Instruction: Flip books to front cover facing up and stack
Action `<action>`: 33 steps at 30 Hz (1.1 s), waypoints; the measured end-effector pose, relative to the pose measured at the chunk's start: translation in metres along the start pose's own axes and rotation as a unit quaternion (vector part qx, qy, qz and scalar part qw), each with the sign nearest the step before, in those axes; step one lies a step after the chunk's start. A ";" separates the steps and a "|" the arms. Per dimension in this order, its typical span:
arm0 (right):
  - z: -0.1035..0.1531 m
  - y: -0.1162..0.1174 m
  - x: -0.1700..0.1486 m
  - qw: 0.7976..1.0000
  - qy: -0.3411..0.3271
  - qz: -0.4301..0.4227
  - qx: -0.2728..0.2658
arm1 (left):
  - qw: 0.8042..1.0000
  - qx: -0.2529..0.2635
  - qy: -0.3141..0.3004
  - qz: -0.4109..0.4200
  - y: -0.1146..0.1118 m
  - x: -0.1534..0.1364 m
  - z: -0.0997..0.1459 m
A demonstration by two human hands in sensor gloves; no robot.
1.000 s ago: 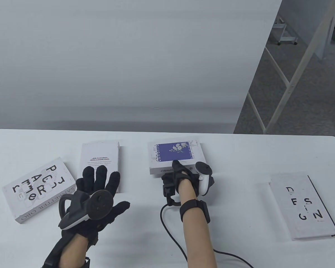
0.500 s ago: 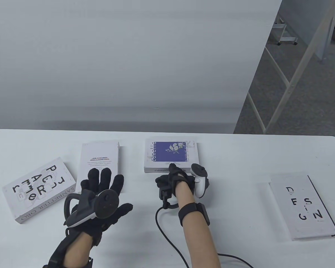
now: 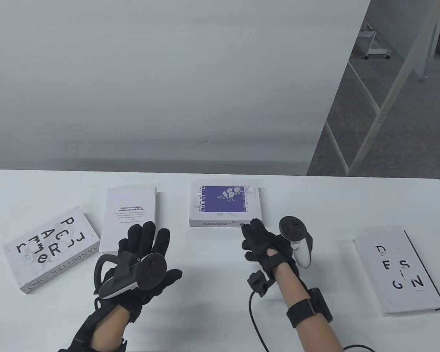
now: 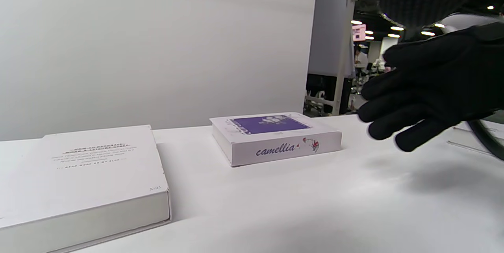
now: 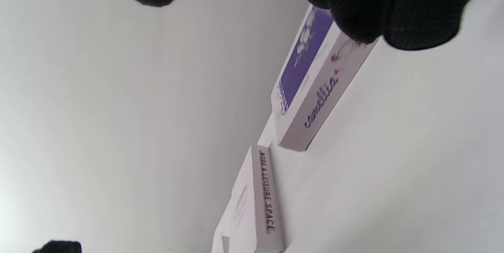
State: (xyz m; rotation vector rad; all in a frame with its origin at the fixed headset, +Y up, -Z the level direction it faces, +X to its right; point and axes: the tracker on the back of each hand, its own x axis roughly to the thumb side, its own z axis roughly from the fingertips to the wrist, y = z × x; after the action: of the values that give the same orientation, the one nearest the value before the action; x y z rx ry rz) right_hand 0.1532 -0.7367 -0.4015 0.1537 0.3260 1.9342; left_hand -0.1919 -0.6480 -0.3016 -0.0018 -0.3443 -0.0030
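Four books on the table [image 3: 220,322]: lettered one [image 3: 51,249] far left, plain white one [image 3: 130,216], purple camellia one [image 3: 225,203], DESIGN one [image 3: 399,271] far right. Left hand [image 3: 139,264] spread beside the white one, right hand [image 3: 266,245] just off camellia's corner.

The right hand [image 3: 269,249] is off the camellia book [image 3: 224,202], now near its front right corner; the left hand [image 3: 141,262] sits slightly farther right.

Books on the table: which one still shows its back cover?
The plain white book under the left hand's fingers: only small text lines on top. The PROGRAMMER, camellia and DESIGN books show title covers.
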 end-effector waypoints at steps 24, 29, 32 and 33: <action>0.133 -0.192 -0.071 0.887 0.208 0.361 -0.201 | 1.000 -0.017 -0.002 -0.009 -0.014 0.005 -0.007; 0.135 -0.209 -0.097 0.865 0.280 0.358 -0.213 | 1.000 -0.004 -0.007 -0.001 -0.012 0.006 -0.007; 0.134 -0.217 -0.112 0.862 0.307 0.336 -0.221 | 1.000 0.009 -0.010 0.010 -0.009 0.005 -0.007; 0.134 -0.219 -0.117 0.863 0.312 0.332 -0.219 | 1.000 0.013 -0.009 0.015 -0.009 0.004 -0.006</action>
State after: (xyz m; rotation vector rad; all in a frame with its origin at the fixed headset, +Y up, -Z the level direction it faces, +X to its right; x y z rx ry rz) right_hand 0.4264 -0.7478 -0.3330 -0.7776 0.2566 2.6616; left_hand -0.1856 -0.6568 -0.3061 0.0180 -0.3626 0.0304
